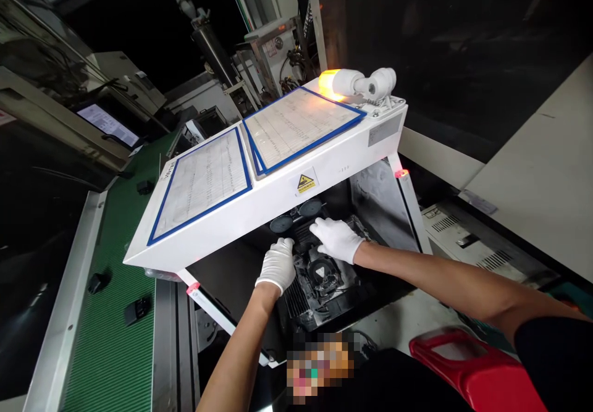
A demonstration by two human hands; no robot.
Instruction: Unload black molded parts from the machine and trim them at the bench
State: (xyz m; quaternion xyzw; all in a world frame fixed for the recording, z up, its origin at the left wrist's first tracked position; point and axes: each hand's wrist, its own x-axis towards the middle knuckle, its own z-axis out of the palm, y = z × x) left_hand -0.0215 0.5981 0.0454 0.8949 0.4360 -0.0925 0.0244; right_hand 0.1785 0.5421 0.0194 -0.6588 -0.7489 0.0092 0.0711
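Both my hands wear white gloves and reach under a white machine hood (259, 205). My left hand (278, 265) rests with curled fingers on the left edge of a black moulded plastic part (319, 282) with ribs and a round middle. My right hand (336, 239) lies over the part's far upper edge, fingers bent around it. Two dark round suction cups (296, 215) hang just behind my fingers, under the hood.
Two blue-framed paper sheets (296, 125) lie on the hood, with a yellow warning sticker (306, 183) and an amber lamp (331, 83). A green conveyor belt (115, 313) with small black parts (137, 310) runs at left. A red container (477, 369) sits at lower right.
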